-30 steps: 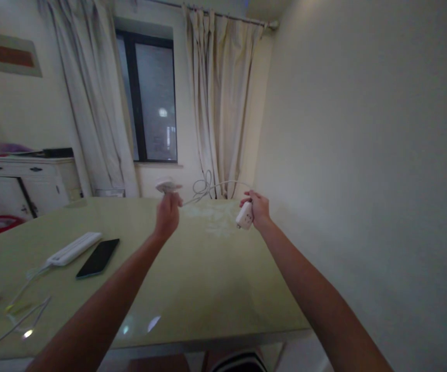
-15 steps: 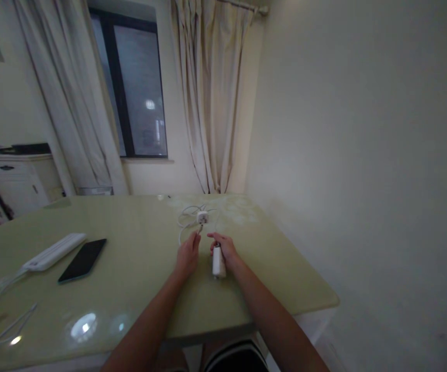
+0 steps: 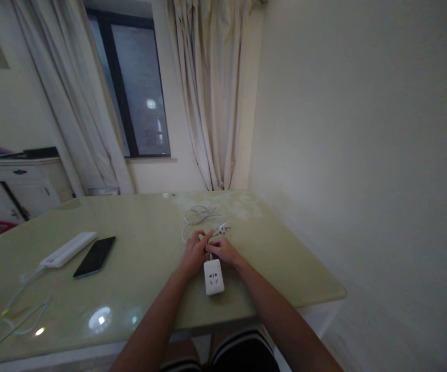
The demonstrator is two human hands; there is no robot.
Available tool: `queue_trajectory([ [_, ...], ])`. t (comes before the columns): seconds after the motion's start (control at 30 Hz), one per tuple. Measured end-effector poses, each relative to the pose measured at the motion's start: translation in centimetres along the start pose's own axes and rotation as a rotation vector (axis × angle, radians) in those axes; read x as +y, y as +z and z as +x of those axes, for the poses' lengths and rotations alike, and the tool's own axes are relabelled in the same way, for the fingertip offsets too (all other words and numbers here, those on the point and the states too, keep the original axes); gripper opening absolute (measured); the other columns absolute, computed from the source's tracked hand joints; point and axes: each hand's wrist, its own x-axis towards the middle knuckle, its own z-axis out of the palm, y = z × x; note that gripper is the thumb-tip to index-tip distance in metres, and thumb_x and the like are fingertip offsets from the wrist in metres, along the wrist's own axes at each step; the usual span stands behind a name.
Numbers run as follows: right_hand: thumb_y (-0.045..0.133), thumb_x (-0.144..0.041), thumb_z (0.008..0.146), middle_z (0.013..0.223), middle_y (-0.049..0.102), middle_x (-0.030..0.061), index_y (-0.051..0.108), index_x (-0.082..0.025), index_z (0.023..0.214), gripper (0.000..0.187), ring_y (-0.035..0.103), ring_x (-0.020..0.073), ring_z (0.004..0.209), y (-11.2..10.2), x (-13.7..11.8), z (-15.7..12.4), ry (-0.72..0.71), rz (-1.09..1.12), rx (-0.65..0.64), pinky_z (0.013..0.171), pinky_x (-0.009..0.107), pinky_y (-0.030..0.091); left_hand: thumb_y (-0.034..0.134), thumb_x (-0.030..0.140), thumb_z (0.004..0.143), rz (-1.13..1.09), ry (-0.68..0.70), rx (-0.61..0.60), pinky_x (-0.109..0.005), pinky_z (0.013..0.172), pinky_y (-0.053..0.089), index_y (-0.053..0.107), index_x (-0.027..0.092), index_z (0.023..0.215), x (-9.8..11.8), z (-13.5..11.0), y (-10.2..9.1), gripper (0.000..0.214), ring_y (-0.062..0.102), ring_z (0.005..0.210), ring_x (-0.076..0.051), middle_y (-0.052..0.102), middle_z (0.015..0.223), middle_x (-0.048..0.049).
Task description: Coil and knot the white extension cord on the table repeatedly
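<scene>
A small white socket block [image 3: 213, 277] lies face up on the pale green table [image 3: 149, 289], close to the near edge. Its white cable [image 3: 200, 214] runs away from me into a loose coil, and the white plug [image 3: 223, 228] rests beside that coil. My two hands meet just beyond the block. My left hand [image 3: 193, 254] has its fingers pressed together on the cable where it leaves the block. My right hand [image 3: 223, 251] is curled over the same spot from the right and touches the block's far end.
On the table's left part lie a long white power strip [image 3: 68, 248] and a black phone [image 3: 94, 257], with thin cables [image 3: 21, 312] near the left front. A bare wall [image 3: 363, 155] runs close along the right. Curtains, a window and a white cabinet [image 3: 17, 181] stand behind.
A second ago both hands held the block and cable up in the air. They came down to the table; the block now lies face up and the cable and plug rest on the top.
</scene>
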Motion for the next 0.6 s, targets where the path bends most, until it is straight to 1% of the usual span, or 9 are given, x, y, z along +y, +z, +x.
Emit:
queue_trajectory([
  [0.07, 0.071, -0.055, 0.078, 0.049, 0.054, -0.0021, 0.062, -0.016, 0.056, 0.045, 0.043, 0.0089, 0.046, 0.0, -0.1, -0.1, -0.004, -0.001, -0.014, 0.048, 0.023, 0.029, 0.049, 0.009, 0.089, -0.035, 0.024, 0.006, -0.043, 0.099, 0.045, 0.054, 0.029, 0.147, -0.5, -0.2, 0.0, 0.062, 0.057, 0.098, -0.020, 0.050, 0.127, -0.0101],
  [0.13, 0.069, -0.057, 0.078, 0.049, 0.055, -0.0013, 0.062, -0.017, 0.058, 0.045, 0.044, 0.0099, 0.044, 0.1, -0.1, -0.1, 0.022, 0.042, -0.030, 0.046, 0.023, 0.032, 0.047, 0.010, 0.091, -0.073, 0.043, 0.010, -0.042, 0.099, 0.045, 0.053, 0.029, 0.148, -1.0, -0.3, 0.1, 0.060, 0.056, 0.098, -0.019, 0.050, 0.130, -0.0104],
  [0.23, 0.065, -0.060, 0.081, 0.045, 0.055, -0.0009, 0.059, -0.018, 0.059, 0.047, 0.045, 0.0110, 0.040, 0.4, 0.0, 0.0, 0.073, 0.138, -0.041, 0.043, 0.023, 0.034, 0.048, 0.010, 0.089, -0.119, 0.091, -0.020, -0.042, 0.103, 0.044, 0.043, 0.029, 0.155, -1.6, -0.2, 0.5, 0.069, 0.056, 0.108, -0.021, 0.051, 0.136, -0.0117],
  [0.33, 0.062, -0.061, 0.081, 0.045, 0.055, -0.0009, 0.057, -0.018, 0.059, 0.048, 0.045, 0.0103, 0.038, 0.6, 0.0, -0.1, 0.091, 0.227, -0.036, 0.041, 0.022, 0.033, 0.049, 0.007, 0.085, -0.089, 0.122, -0.045, -0.043, 0.106, 0.042, 0.032, 0.028, 0.160, -2.1, 0.1, 0.7, 0.079, 0.053, 0.119, -0.025, 0.055, 0.138, -0.0121],
  [0.4, 0.065, -0.060, 0.079, 0.046, 0.055, -0.0021, 0.057, -0.018, 0.061, 0.047, 0.045, 0.0091, 0.038, 0.7, -0.2, -0.2, 0.085, 0.279, -0.043, 0.040, 0.021, 0.034, 0.051, 0.008, 0.085, -0.040, 0.125, -0.044, -0.043, 0.105, 0.042, 0.033, 0.027, 0.160, -2.4, 0.3, 0.8, 0.079, 0.054, 0.117, -0.026, 0.058, 0.137, -0.0121],
  [0.47, 0.070, -0.059, 0.077, 0.047, 0.054, -0.0042, 0.060, -0.017, 0.065, 0.045, 0.043, 0.0078, 0.038, 0.8, -0.3, -0.4, 0.076, 0.295, -0.064, 0.040, 0.020, 0.033, 0.054, 0.014, 0.087, 0.000, 0.141, -0.031, -0.042, 0.104, 0.043, 0.036, 0.026, 0.159, -2.6, 0.4, 0.8, 0.075, 0.056, 0.114, -0.027, 0.059, 0.137, -0.0124],
  [0.53, 0.072, -0.060, 0.077, 0.046, 0.052, -0.0054, 0.064, -0.016, 0.070, 0.046, 0.040, 0.0070, 0.038, 0.9, -0.4, -0.5, 0.073, 0.272, -0.080, 0.039, 0.020, 0.032, 0.056, 0.020, 0.090, 0.030, 0.164, -0.006, -0.042, 0.103, 0.044, 0.039, 0.025, 0.157, -2.9, 0.4, 0.9, 0.069, 0.057, 0.112, -0.027, 0.060, 0.137, -0.0127],
  [0.6, 0.072, -0.063, 0.077, 0.046, 0.051, -0.0055, 0.068, -0.014, 0.073, 0.049, 0.039, 0.0067, 0.038, 0.9, -0.4, -0.5, 0.076, 0.239, -0.073, 0.038, 0.020, 0.031, 0.055, 0.020, 0.091, 0.057, 0.175, 0.015, -0.041, 0.103, 0.045, 0.040, 0.025, 0.157, -3.0, 0.4, 1.0, 0.067, 0.058, 0.113, -0.026, 0.060, 0.137, -0.0130],
])
